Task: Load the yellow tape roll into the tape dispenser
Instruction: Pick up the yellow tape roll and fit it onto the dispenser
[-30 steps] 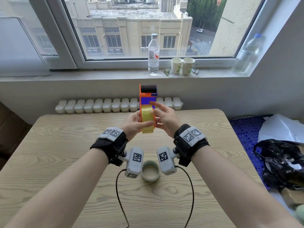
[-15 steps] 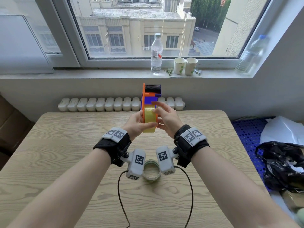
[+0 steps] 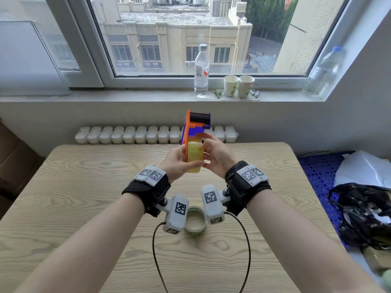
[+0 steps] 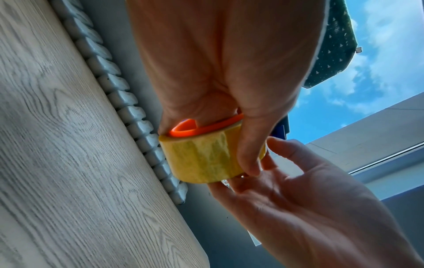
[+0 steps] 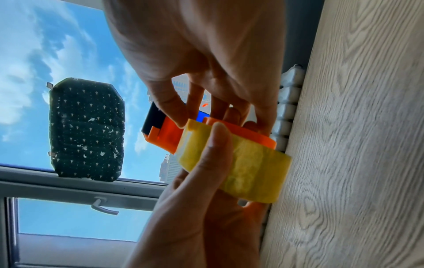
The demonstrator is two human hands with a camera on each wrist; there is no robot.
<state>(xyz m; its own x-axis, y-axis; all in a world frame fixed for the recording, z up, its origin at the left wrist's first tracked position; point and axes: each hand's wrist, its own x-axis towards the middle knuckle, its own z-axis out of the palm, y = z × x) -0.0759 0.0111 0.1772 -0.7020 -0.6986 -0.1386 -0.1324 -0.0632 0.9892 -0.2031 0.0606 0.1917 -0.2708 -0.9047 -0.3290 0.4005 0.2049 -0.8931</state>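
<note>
Both hands have lifted the orange and blue plastic tape dispenser (image 3: 195,132) a little higher than a moment ago, and it now leans a bit to the left hand's side. The grip looks the same as before. So the job seems to be stuck at the same step: getting the tape to sit right.

The round yellow roll of shiny sticky tape (image 3: 194,157) is between the two hands, up in the air above the wooden table (image 3: 84,187). It sits flat against the orange side plate of the dispenser. An orange ring pokes out of the roll's hole in the left wrist view, so I think the roll is already pushed onto its holder.

The left hand (image 3: 178,163) is wrapped around the dispenser and the roll, with its thumb lying across the yellow tape. The right hand (image 3: 218,157) is on the other side. Its thumb and fingers reach onto the top of the roll and the orange part, as if hunting for the loose end of the tape. I cannot tell if it has pinched the end yet.

The tape looks see-through and a bit wrinkly. The black roller at the far tip of the dispenser has no tape on it.

Under the wrists, another clear roll of tape (image 3: 195,220) lies on the table.
</note>
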